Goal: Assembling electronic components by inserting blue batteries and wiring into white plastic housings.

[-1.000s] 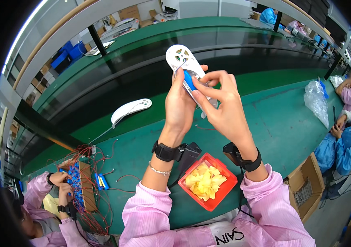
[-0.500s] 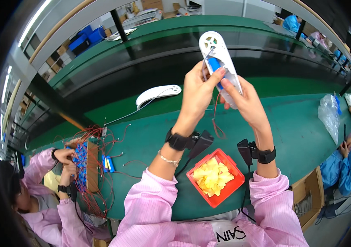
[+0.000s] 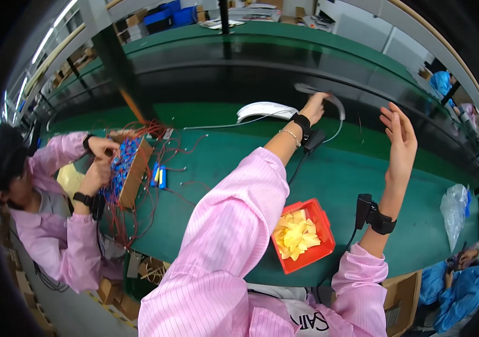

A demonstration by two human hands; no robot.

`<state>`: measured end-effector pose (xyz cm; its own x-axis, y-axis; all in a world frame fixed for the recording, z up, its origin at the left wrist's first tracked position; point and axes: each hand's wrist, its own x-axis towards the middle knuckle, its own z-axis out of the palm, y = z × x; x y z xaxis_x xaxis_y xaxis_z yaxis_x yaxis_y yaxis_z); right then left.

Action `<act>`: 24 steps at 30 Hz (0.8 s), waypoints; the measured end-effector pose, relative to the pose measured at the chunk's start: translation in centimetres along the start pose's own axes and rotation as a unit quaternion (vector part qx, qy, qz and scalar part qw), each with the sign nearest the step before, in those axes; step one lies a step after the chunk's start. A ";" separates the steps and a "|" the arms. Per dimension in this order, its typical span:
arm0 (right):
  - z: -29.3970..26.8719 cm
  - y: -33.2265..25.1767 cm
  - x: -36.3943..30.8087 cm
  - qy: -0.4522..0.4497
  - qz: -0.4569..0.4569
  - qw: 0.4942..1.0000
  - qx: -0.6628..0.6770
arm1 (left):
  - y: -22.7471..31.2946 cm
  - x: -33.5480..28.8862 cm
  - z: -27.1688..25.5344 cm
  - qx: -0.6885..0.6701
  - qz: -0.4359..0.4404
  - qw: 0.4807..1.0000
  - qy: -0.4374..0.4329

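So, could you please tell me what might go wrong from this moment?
First, the grey cable looping beside the left hand might snag on the black wrist device. Second, the thin wire trailing left from the white shell could catch in the nearby red wires. Third, the pink left sleeve overlaps the red tray in this view, so it might knock out yellow pieces.

Free passage over green table (image 3: 426, 202) between right hand (image 3: 402, 143) and plastic bag (image 3: 453, 212); red wires (image 3: 150, 129) (tangled) obstruct left.
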<state>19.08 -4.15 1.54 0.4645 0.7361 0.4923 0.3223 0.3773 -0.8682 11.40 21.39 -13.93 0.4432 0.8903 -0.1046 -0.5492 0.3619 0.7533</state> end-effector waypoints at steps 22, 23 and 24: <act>0.6 -1.3 -1.9 -0.205 0.035 0.978 -0.019 | 14.5 -40.9 -9.0 0.739 0.130 0.614 0.246; 1.0 -1.7 -2.3 -0.234 0.032 0.972 -0.003 | 14.6 -40.0 -6.6 0.700 0.196 0.653 0.213; 1.6 -2.0 -2.7 -0.263 0.025 0.964 0.012 | 14.4 -38.8 -4.3 0.653 0.264 0.687 0.180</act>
<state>15.86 -5.95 1.86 -0.0064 0.9347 0.3555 0.2883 0.3421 -0.8944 -16.73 -6.71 -1.86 0.0933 0.8981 0.4299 0.6424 -0.3842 0.6632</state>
